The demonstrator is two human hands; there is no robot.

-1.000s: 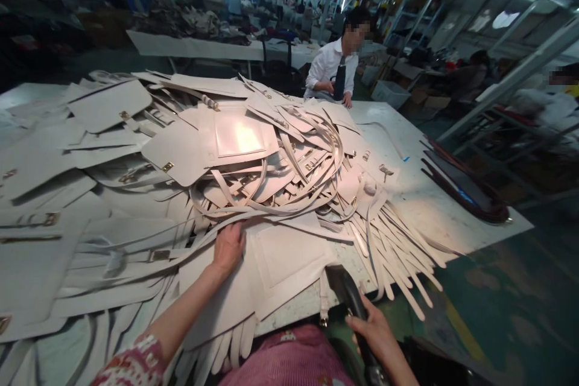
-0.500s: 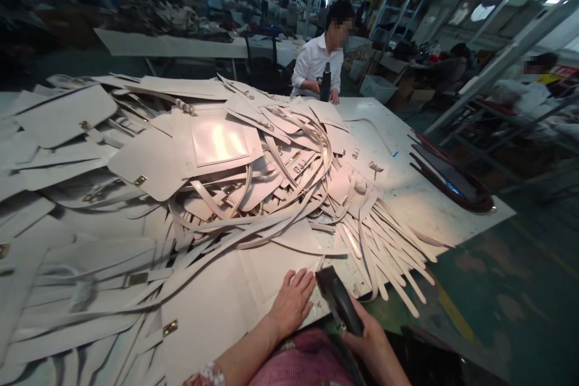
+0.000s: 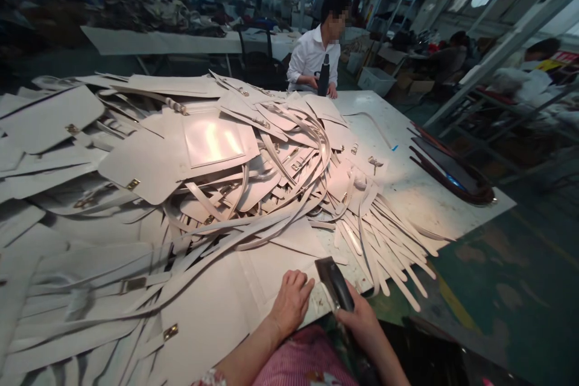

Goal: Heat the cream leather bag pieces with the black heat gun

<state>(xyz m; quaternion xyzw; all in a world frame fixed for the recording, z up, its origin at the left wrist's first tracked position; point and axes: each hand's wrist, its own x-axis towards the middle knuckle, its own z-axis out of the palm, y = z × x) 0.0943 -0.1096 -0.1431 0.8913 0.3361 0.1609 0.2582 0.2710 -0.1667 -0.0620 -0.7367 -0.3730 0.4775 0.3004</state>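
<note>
Nearest of all, the right hand (image 3: 362, 322) has its fingers wrapped tight around a dark flat-nosed hand tool (image 3: 335, 283). The tool's wide tip points up and sits just over the near edge of the white tabletop (image 3: 420, 193). Just left of the tool, the left hand (image 3: 289, 301) lies flat with its fingers spread a little, pressing on a big cream leather panel (image 3: 226, 307). This panel lies at the near edge, and a small gold clasp (image 3: 170, 332) sits on it, left of the tool. Beyond the tool is a big heap of cream leather straps and flaps (image 3: 271, 181). Far past the heap, a person in a white shirt (image 3: 312, 60) sits at the tabletop's far edge.
</note>
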